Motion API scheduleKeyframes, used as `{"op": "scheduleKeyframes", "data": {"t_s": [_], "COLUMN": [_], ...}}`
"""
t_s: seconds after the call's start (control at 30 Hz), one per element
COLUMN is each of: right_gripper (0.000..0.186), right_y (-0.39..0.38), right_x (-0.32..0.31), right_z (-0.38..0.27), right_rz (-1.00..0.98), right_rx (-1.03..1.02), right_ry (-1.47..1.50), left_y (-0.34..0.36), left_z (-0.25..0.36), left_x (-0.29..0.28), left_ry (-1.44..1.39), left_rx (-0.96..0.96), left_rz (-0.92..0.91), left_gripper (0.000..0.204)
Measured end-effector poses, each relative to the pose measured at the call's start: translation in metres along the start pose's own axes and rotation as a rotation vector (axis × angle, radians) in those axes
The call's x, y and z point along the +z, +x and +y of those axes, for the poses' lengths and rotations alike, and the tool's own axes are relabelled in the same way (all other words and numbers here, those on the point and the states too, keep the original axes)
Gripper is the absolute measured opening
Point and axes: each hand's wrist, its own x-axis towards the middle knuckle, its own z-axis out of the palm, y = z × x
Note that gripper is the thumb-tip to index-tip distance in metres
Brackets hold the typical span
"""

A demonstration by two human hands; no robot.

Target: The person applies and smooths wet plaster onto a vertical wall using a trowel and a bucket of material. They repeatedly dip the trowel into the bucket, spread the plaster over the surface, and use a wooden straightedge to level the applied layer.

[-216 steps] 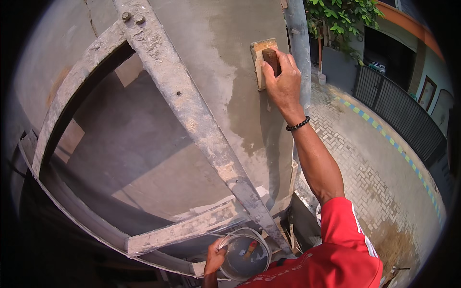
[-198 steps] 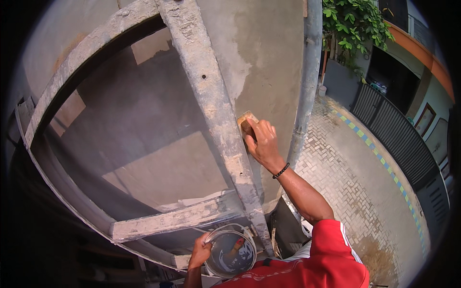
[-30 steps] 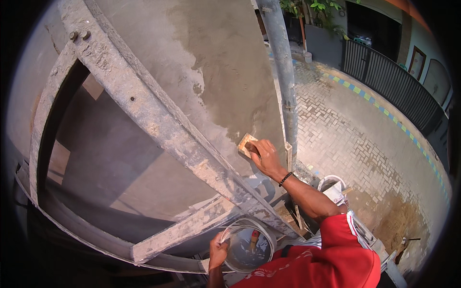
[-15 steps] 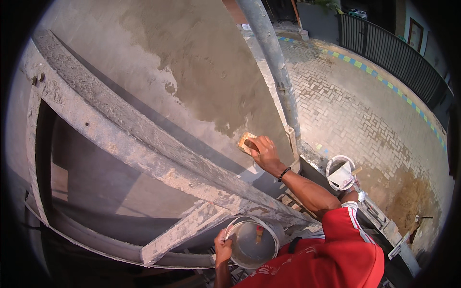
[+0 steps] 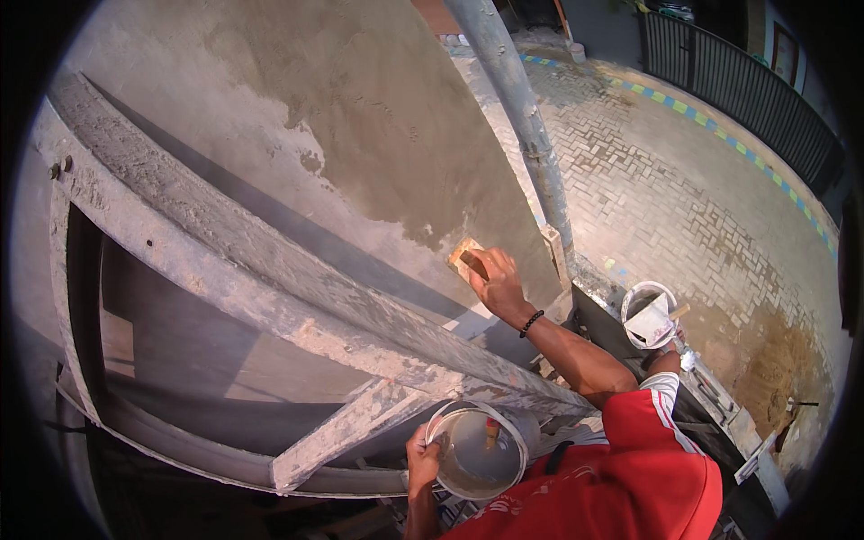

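My right hand (image 5: pixel 498 285) grips a small wooden float (image 5: pixel 463 258) against the grey plastered wall (image 5: pixel 378 153), at the edge of a darker, damp-looking patch. Just below it runs a long cement-crusted beam (image 5: pixel 234 279), part of a curved frame, with my forearm reaching past its lower end. My left hand (image 5: pixel 423 456) is closed on the handle side of a round bucket (image 5: pixel 516 472), held low beside a short crosspiece (image 5: pixel 319 445). The bucket has murky grey liquid in it and a brush with a red handle (image 5: pixel 492 434) leaning inside.
A grey vertical pipe (image 5: pixel 522 117) borders the wall's right edge. Another person's arm (image 5: pixel 660 367) shows behind my right shoulder, near a white bucket (image 5: pixel 648 319) holding a flat white object. Far below lie a paved street (image 5: pixel 666 207), a sandy patch (image 5: pixel 765 369) and a dark gate (image 5: pixel 729 108).
My right hand with the float is lower on the wall than seconds ago, nudged slightly upward since the last frame. The view has tilted, bringing more street, the other person's arm and white bucket into sight.
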Motion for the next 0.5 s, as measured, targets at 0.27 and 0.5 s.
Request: {"op": "scheduleKeyframes", "data": {"t_s": [0.27,0.5], "right_gripper": [0.047,0.045], "right_y": [0.049,0.042], "right_x": [0.005,-0.024], "right_z": [-0.055,-0.026], "right_rz": [0.022,0.152], "right_rx": [-0.194,-0.136], "right_ry": [-0.061,-0.042], "left_y": [0.003,-0.006], "left_z": [-0.001,0.003], "left_x": [0.000,0.003], "left_ry": [-0.018,-0.016], "left_rx": [0.014,0.053], "left_rz": [-0.025,-0.019], "left_gripper": [0.053,0.053]}}
